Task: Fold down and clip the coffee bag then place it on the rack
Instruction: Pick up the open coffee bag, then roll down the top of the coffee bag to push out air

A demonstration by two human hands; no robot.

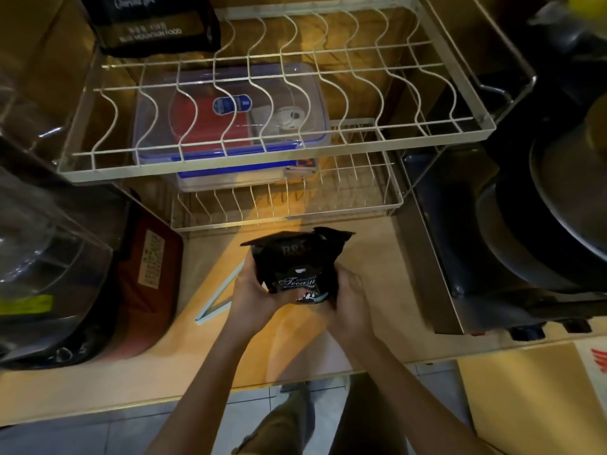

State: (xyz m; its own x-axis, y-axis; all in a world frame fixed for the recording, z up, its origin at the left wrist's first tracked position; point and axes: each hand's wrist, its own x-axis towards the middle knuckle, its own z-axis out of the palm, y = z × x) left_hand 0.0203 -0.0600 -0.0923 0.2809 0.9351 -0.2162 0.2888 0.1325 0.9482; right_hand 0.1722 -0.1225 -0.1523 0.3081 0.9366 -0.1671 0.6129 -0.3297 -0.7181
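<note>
A small black coffee bag [297, 261] with white lettering stands upright just above the wooden counter, its crumpled top open and unfolded. My left hand [251, 289] grips its left side and my right hand [349, 293] grips its lower right side. A long pale clip [218, 298] lies open in a V on the counter, partly hidden behind my left hand. The cream wire rack [276, 93] stands beyond the bag, its upper tier bare apart from a larger black bag [151, 21] at its far left corner.
A clear lidded box [230, 116] with blue clasps sits on the rack's lower tier [295, 205]. A dark red bag [144, 277] and clear plastic containers [42, 257] stand at the left. Dark pots and a stove [525, 224] fill the right. The counter edge [197, 399] runs below.
</note>
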